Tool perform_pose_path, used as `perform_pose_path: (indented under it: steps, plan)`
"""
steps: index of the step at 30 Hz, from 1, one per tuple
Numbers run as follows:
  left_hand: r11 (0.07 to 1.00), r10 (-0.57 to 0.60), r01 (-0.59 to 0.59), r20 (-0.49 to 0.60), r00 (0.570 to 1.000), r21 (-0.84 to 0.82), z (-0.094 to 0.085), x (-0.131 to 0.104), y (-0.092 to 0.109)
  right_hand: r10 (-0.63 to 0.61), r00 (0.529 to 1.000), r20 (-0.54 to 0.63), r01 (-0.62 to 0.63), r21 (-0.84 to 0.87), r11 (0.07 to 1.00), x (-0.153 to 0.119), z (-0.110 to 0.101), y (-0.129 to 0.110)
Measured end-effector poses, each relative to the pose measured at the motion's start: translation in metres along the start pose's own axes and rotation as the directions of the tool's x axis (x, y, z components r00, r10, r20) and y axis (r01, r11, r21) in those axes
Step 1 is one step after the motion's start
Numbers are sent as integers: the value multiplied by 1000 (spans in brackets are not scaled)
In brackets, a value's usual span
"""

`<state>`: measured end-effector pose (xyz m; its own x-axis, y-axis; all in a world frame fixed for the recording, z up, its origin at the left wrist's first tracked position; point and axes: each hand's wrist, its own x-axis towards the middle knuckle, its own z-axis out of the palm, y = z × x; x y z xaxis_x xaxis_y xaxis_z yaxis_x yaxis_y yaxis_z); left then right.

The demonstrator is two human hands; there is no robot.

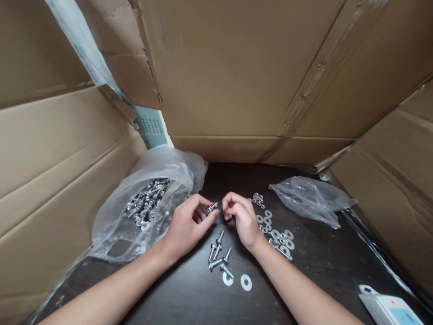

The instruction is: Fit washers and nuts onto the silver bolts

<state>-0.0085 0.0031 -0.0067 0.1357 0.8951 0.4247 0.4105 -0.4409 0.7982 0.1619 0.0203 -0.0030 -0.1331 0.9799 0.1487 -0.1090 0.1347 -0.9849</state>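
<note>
My left hand (191, 221) pinches a small metal bolt (213, 207) between thumb and fingertips; what look like washers or a nut sit on its shank. Close by on the right, my right hand (241, 220) has its fingers curled together, and anything inside them is hidden. Below both hands lie several loose bolts (217, 253), beside a flat washer (246, 282) and another one partly under a bolt. Beyond my right wrist spreads a pile of flat washers (288, 244) mixed with bolts, with several nuts (258, 198) just behind.
A clear plastic bag (115, 216) full of bolts (149, 203) lies open at the left. Another clear bag (307, 198) rests at the back right. Cardboard walls (243, 67) enclose the dark tabletop (176, 293). A white device (389, 307) stands at the lower right.
</note>
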Motion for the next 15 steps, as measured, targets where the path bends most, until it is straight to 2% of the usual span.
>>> perform_pose_path:
  steps: [7,15]
  plan:
    - [999,14,-15,14,1000,37,0,1,1,12,1000,11,-11,-67,998,1,2,-1]
    - [1000,-1,0,28,1000,22,0,0,0,19,999,-46,-22,-82,996,2,3,1]
